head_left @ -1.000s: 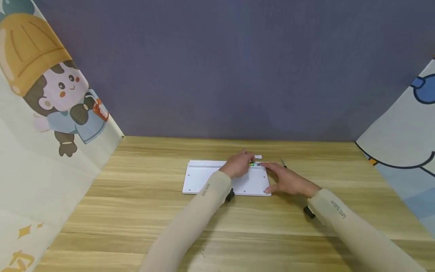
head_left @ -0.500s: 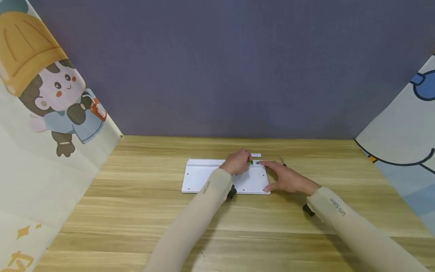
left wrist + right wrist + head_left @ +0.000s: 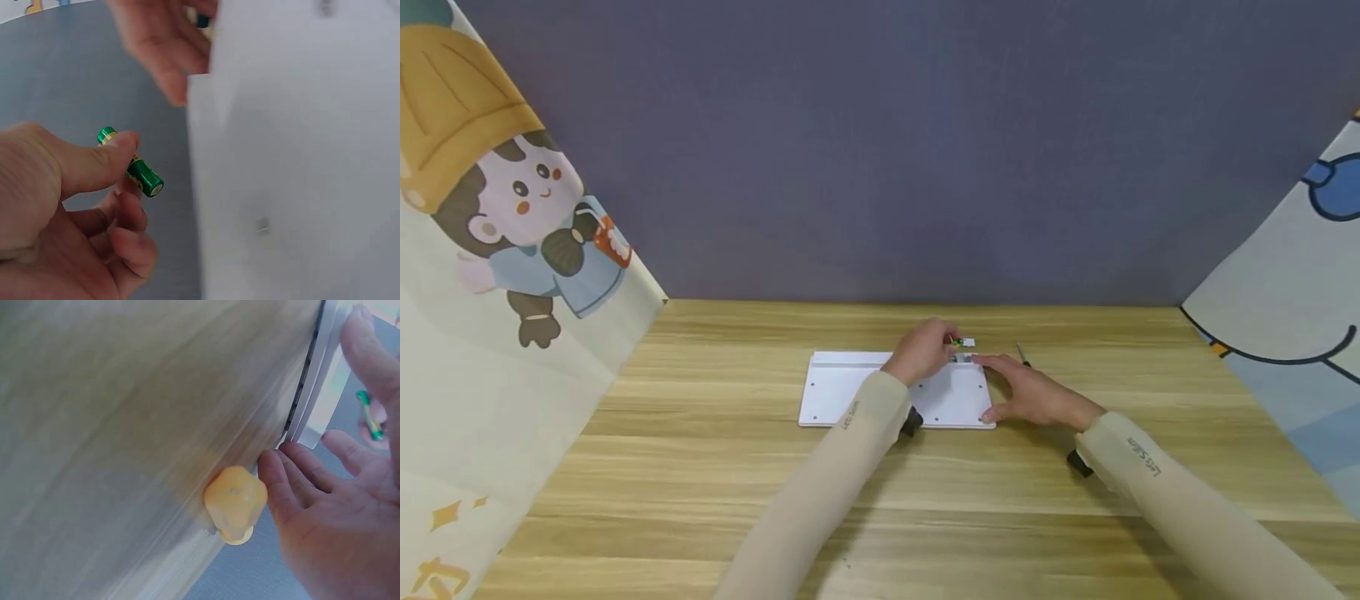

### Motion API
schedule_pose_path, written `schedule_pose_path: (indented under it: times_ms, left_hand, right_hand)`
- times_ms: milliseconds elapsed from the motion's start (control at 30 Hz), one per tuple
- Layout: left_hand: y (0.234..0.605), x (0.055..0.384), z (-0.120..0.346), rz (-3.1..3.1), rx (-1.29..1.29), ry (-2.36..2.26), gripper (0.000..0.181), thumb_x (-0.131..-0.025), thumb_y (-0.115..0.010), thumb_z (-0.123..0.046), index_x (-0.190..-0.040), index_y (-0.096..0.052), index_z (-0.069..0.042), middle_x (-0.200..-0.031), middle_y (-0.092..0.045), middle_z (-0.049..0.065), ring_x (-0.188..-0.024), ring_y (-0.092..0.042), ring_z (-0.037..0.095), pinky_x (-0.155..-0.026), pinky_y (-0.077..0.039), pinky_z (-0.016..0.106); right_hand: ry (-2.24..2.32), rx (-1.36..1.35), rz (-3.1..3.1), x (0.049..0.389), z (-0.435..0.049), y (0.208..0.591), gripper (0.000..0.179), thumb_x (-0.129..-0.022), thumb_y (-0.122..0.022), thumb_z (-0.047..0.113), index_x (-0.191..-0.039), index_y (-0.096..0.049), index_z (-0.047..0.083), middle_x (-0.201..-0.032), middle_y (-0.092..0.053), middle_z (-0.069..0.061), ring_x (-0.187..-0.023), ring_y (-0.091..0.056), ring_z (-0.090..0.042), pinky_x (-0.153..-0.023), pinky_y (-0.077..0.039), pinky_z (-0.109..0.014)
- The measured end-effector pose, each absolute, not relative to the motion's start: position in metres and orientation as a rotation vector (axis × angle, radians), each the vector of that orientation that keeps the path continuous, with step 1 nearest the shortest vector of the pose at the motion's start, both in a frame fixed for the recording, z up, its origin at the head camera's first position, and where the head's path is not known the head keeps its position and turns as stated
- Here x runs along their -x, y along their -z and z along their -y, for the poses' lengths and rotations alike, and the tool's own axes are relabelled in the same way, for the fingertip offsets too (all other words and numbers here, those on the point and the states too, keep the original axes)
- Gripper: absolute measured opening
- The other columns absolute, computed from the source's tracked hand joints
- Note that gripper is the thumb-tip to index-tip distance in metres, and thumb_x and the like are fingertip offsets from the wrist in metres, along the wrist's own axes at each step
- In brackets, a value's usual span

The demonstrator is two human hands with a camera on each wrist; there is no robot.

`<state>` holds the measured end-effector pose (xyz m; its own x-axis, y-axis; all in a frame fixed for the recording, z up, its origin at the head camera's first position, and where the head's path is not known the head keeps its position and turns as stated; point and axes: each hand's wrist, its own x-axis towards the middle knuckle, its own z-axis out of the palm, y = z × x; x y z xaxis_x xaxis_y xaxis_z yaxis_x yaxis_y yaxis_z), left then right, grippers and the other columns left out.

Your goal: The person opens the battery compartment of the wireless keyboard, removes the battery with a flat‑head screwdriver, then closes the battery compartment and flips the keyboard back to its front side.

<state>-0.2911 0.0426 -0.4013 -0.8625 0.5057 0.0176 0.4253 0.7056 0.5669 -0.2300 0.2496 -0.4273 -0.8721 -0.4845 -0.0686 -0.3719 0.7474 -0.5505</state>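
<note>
My left hand [image 3: 922, 352] pinches a green and yellow battery [image 3: 147, 178] between thumb and fingers, just beyond the back edge of a white keyboard [image 3: 850, 393]. The keyboard lies face down, small screws dotting its underside. Near its back right corner is an uncovered battery slot [image 3: 960, 358]. My right hand [image 3: 1037, 397] steadies the keyboard's right end, thumb at the front corner and fingertips beside the slot. A small white battery cover [image 3: 969, 342] lies behind the keyboard, overlapped by the battery in the head view.
A screwdriver [image 3: 1022, 353] lies right of the keyboard, its shaft pointing away; its yellow handle [image 3: 235, 499] shows beside my right fingers. The wooden table [image 3: 715, 467] meets a dark wall panel [image 3: 925, 167] at the back.
My left hand has lifted the battery out of the slot and carried it back, past the keyboard's edge towards the cover. My right hand has stayed in place.
</note>
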Motion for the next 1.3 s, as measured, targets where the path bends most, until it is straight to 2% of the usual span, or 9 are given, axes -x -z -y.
schedule_pose_path:
  times_ms: [133,267,400,600,933,1033,1167,1300]
  left_hand:
    - [0.39,0.294,-0.034,-2.771,-0.804,-0.948,0.023,-0.092,-0.062,-0.012,-0.114,-0.066,-0.008,-0.099,-0.066,0.003,-0.087,-0.059,0.012,-0.074,-0.048,0.023]
    - [0.38,0.296,-0.018,-2.752,-0.786,-1.035,0.027,-0.092,-0.063,-0.012,-0.118,-0.065,-0.006,-0.098,-0.067,0.004,-0.084,-0.06,0.012,-0.069,-0.049,0.023]
    - [0.374,0.302,0.004,-2.784,-0.706,-1.071,0.026,-0.091,-0.065,-0.012,-0.115,-0.066,-0.004,-0.092,-0.065,0.002,-0.08,-0.058,0.013,-0.065,-0.048,0.024]
    - [0.376,0.316,0.049,-2.825,-0.523,-1.111,0.024,-0.09,-0.066,-0.01,-0.112,-0.065,-0.003,-0.082,-0.063,0.003,-0.073,-0.058,0.016,-0.06,-0.048,0.028]
    - [0.39,0.334,0.108,-2.897,-0.353,-1.0,0.02,-0.084,-0.069,-0.004,-0.103,-0.065,0.001,-0.08,-0.064,0.009,-0.067,-0.059,0.019,-0.059,-0.049,0.029]
    - [0.395,0.337,0.117,-2.897,-0.297,-0.947,0.019,-0.083,-0.07,-0.005,-0.099,-0.065,0.001,-0.082,-0.064,0.011,-0.069,-0.059,0.021,-0.064,-0.049,0.032]
    - [0.401,0.34,0.122,-2.898,-0.256,-0.841,0.017,-0.083,-0.07,-0.007,-0.097,-0.065,0.002,-0.094,-0.063,0.013,-0.082,-0.059,0.026,-0.076,-0.049,0.037]
    - [0.407,0.345,0.125,-2.913,-0.224,-0.75,0.023,-0.084,-0.069,-0.007,-0.103,-0.063,0.004,-0.103,-0.063,0.017,-0.095,-0.058,0.031,-0.084,-0.048,0.04]
  right_hand:
    - [0.79,0.671,-2.737,0.23,-0.248,0.426,0.096,-0.072,-0.08,0.039,-0.148,-0.031,0.008,-0.145,-0.033,-0.022,-0.129,-0.034,-0.04,-0.101,-0.032,-0.056]
    - [0.779,0.667,-2.743,0.23,-0.248,0.427,0.095,-0.072,-0.08,0.039,-0.147,-0.031,0.008,-0.144,-0.033,-0.023,-0.128,-0.035,-0.042,-0.1,-0.032,-0.056]
    - [0.768,0.648,-2.747,0.229,-0.249,0.427,0.096,-0.071,-0.08,0.04,-0.147,-0.031,0.008,-0.144,-0.032,-0.025,-0.127,-0.035,-0.043,-0.099,-0.033,-0.058]
    - [0.768,0.629,-2.733,0.228,-0.249,0.428,0.097,-0.071,-0.08,0.042,-0.148,-0.03,0.009,-0.146,-0.03,-0.023,-0.129,-0.033,-0.042,-0.1,-0.032,-0.056]
    - [0.771,0.63,-2.738,0.228,-0.249,0.426,0.096,-0.071,-0.08,0.04,-0.148,-0.03,0.01,-0.146,-0.031,-0.023,-0.129,-0.033,-0.041,-0.1,-0.032,-0.056]
    - [0.775,0.639,-2.742,0.228,-0.25,0.426,0.096,-0.071,-0.08,0.04,-0.148,-0.03,0.009,-0.146,-0.031,-0.022,-0.129,-0.033,-0.041,-0.1,-0.032,-0.056]
    - [0.793,0.657,-2.741,0.228,-0.25,0.427,0.096,-0.071,-0.081,0.039,-0.147,-0.031,0.008,-0.146,-0.032,-0.022,-0.13,-0.032,-0.04,-0.102,-0.03,-0.055]
    - [0.805,0.669,-2.74,0.228,-0.249,0.427,0.096,-0.071,-0.081,0.039,-0.147,-0.031,0.008,-0.146,-0.032,-0.021,-0.131,-0.031,-0.04,-0.103,-0.029,-0.055]
